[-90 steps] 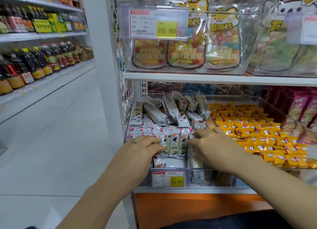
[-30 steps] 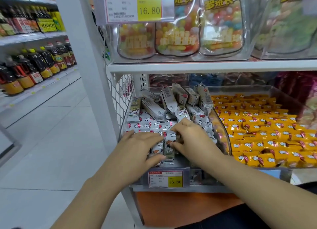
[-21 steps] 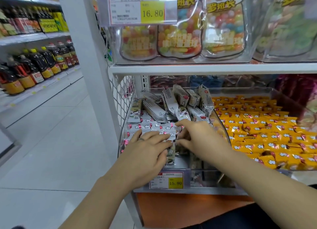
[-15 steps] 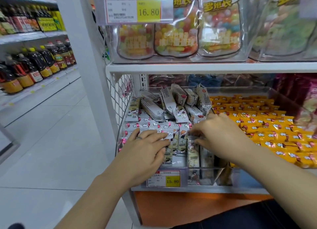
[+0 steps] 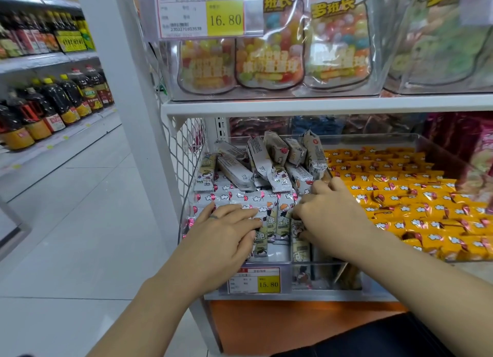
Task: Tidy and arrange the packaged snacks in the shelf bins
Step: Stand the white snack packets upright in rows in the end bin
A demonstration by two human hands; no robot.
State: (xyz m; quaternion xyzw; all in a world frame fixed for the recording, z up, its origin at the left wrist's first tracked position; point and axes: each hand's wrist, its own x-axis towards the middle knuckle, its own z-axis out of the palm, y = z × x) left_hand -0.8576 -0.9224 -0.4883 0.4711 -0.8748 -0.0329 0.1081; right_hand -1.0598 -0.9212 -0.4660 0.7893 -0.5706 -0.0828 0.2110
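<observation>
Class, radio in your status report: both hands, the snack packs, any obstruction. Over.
Left hand flat on white snack packs. Right hand curled among them, hold unclear. Rear packs jumbled. No obstruction seen.

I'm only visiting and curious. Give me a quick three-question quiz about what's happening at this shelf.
1. True or false: the yellow packets lie to the right of the white packets.
2. The price tag below the left hand reads: A 15.80, B 16.80, C 12.50.
3. Is the ring on the left hand or the right hand?
Key: 1 true; 2 A; 3 left.
</observation>
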